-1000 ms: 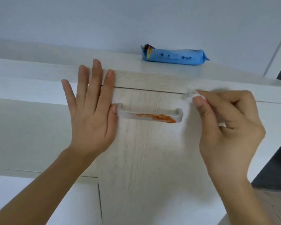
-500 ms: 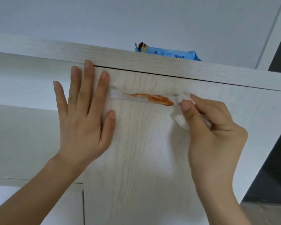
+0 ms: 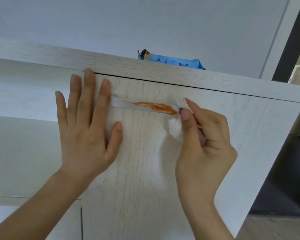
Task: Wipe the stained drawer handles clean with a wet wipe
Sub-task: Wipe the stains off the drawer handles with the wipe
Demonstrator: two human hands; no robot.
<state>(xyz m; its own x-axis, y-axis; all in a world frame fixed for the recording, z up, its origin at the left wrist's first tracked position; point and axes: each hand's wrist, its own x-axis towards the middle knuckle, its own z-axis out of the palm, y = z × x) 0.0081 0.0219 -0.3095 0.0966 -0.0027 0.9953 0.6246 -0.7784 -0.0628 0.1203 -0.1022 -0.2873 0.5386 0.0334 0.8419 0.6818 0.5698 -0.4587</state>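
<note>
Orange-stained white drawer handle (image 3: 144, 106) runs leftward from the right hand (image 3: 203, 135), which pinches a crumpled white wet wipe (image 3: 176, 127) at the handle's right end; the left hand (image 3: 87, 125) rests flat, fingers spread, on the pale wood drawer front (image 3: 142, 161).

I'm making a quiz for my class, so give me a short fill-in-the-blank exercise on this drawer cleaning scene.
1. The smear on the drawer handle is ____ in colour.
2. The right hand pinches a white ____ at the handle's right end.
3. The left hand lies ____ on the drawer front.
4. The blue packet sits ____ the cabinet.

Missing words: orange; wipe; flat; on top of
</note>
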